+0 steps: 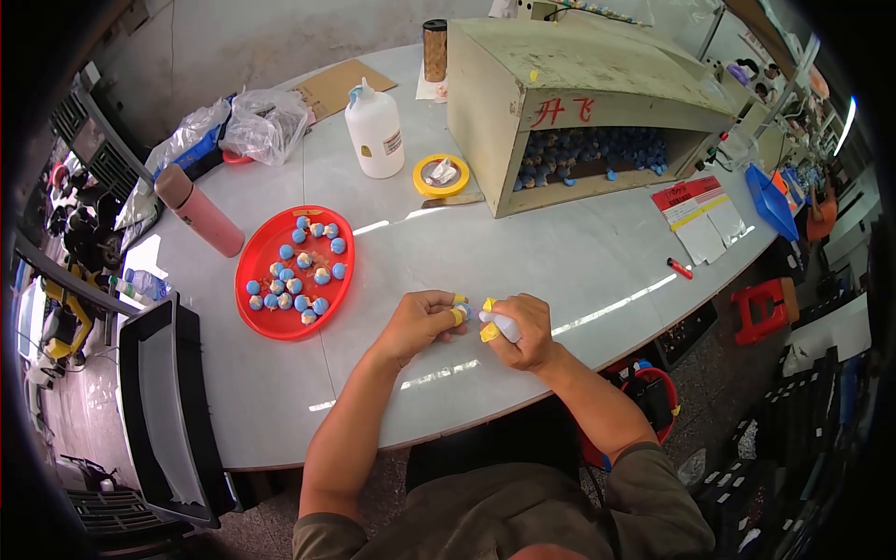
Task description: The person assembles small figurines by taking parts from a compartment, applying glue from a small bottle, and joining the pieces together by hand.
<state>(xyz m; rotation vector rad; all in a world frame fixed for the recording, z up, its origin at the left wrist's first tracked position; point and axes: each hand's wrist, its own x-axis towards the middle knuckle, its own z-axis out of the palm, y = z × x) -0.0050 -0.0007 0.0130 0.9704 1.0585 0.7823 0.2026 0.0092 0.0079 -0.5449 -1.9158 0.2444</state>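
Observation:
My left hand (pixel 417 327) is closed, pinching a small blue-and-cream piece (pixel 466 314) between its fingertips over the near part of the table. Close on its right, my right hand (pixel 525 330) grips a small white squeeze bottle (pixel 508 327), whose narrow tip points at the piece. Whether tip and piece touch, I cannot tell. Yellow covers wrap several fingertips on both hands. Left of my hands lies a round red tray (pixel 265 322) carrying several small round blue-and-cream pieces (pixel 304 260).
At the back right a cream metal box (pixel 485 121) holds many blue pieces. A white bottle (pixel 375 131), a yellow tape ring (pixel 441 193) and a pink flask (pixel 201 213) stand or lie farther back. Right are printed sheets (pixel 698 224) and a red marker (pixel 679 269). A black bin (pixel 168 401) flanks the table's left edge.

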